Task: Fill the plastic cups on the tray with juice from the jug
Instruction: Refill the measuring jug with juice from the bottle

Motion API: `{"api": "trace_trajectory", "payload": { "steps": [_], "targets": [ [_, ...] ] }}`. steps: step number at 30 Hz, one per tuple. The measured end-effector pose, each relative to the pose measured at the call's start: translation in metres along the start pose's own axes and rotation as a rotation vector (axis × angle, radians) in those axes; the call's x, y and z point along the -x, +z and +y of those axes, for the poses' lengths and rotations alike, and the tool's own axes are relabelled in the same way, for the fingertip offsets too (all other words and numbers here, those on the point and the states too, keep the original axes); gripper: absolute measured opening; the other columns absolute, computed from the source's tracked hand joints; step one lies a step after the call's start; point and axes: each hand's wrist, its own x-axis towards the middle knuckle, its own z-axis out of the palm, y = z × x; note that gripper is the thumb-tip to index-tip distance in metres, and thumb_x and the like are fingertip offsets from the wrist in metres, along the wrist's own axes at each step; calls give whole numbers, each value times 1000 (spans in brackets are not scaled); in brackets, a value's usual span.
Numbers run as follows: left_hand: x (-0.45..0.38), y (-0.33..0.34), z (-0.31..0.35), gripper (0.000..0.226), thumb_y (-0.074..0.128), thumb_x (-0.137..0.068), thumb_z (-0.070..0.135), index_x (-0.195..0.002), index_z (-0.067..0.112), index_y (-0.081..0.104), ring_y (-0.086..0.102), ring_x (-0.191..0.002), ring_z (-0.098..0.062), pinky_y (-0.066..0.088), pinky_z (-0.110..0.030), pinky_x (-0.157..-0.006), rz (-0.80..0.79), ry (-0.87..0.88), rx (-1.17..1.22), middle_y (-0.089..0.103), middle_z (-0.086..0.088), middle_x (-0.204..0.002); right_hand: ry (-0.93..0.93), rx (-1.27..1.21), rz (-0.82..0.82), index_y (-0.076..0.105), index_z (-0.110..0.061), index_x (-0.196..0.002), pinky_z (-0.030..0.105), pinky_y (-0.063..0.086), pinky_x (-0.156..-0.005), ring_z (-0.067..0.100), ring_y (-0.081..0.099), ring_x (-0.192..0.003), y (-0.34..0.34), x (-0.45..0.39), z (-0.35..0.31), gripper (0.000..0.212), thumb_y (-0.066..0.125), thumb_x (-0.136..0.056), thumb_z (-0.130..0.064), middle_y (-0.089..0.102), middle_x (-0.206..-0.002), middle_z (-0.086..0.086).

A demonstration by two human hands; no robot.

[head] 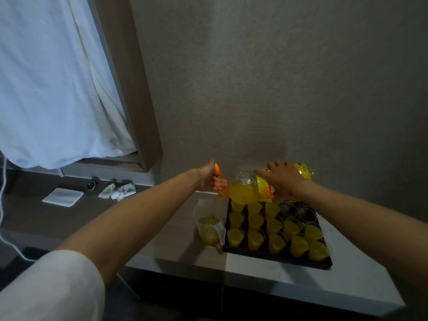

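Desk (176,246): grey top, carries everything; both hands work over its far side.

Tray (278,258): dark, flat, lies below and toward the person from the right hand. Stiff by the look of it; loaded with liquid, so best left unmoved.

Juice bottle (250,193): large clear plastic bottle with a yellow label, tipped on its side above the tray's far edge, mouth toward the left hand. Partly full of orange juice. Judged heavy, thin-walled, likely to flex and surge; take it at both ends. Right hand (281,179) lies over the body, fingers curled round it. Left hand (212,179) grips the orange handle ring (220,184) at the neck.

Jug (210,228): clear plastic, with spout, standing on the desk touching or just beside the tray's left edge, below the left hand. Small amount of juice in the bottom. Light now; grip by the handle, which I cannot make out.

Plastic cups (254,237): small, clear, packed in rows on the tray. Most hold juice; two or three at the far right, beneath the right hand, look empty. Flimsy, easily tipped, so pour gently.
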Motion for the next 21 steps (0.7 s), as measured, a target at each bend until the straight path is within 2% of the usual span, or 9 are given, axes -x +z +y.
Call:
{"api": "trace_trajectory", "payload": {
  "steps": [2, 5, 9, 11, 13, 15, 21],
  "targets": [
    [0, 2, 0, 38, 28, -101, 23, -117, 0, 54, 63, -77, -27, 50, -36, -65, 4, 5, -2, 61, -23, -104, 1, -3, 2, 13, -35, -158, 49, 44, -103, 36, 46, -131, 2, 0, 1, 123, 89, -65, -57, 43, -144, 15],
    [-2, 3, -2, 56, 27, -103, 29, -143, -7, 40, 64, -78, -27, 50, -36, -66, 12, 5, -34, 62, -20, -98, 0, 4, 5, 14, -34, -158, 49, 44, -103, 36, 47, -130, 4, 0, 1, 123, 89, -65, -57, 43, -144, 14],
    [-2, 4, -1, 57, 28, -101, 25, -145, -9, 38, 64, -77, -27, 51, -37, -66, 6, 7, -28, 63, -20, -96, -1, 0, 1, 11, -35, -159, 50, 43, -103, 37, 46, -131, 4, -1, 3, 125, 89, -64, -57, 43, -144, 15],
    [-1, 5, 0, 53, 30, -98, 21, -141, -6, 44, 64, -77, -28, 51, -37, -66, -4, 7, -19, 63, -21, -95, 2, 1, -1, 10, -35, -160, 50, 42, -104, 37, 45, -133, 5, -1, 3, 126, 89, -65, -59, 42, -146, 16],
    [1, 6, 1, 38, 31, -94, 15, -123, 2, 51, 64, -78, -28, 50, -38, -66, -14, 7, 2, 63, -21, -96, 5, 2, -4, 9, -35, -161, 51, 41, -106, 37, 44, -134, 6, -1, 4, 127, 89, -64, -59, 41, -148, 16],
    [3, 7, 1, 26, 31, -93, 14, -109, 2, 48, 64, -78, -27, 50, -38, -65, -22, 3, 16, 62, -21, -95, 9, 0, -7, 9, -35, -161, 52, 40, -107, 38, 44, -135, 7, 0, 5, 127, 89, -65, -59, 40, -149, 16],
    [-1, 7, -4, 23, 31, -93, 14, -85, 0, 48, 63, -76, -28, 50, -37, -65, -23, 5, 8, 61, -21, -95, 3, 3, -6, 10, -35, -160, 49, 42, -102, 37, 46, -130, 8, 2, 4, 126, 89, -64, -57, 42, -144, 15]
  ]
}}
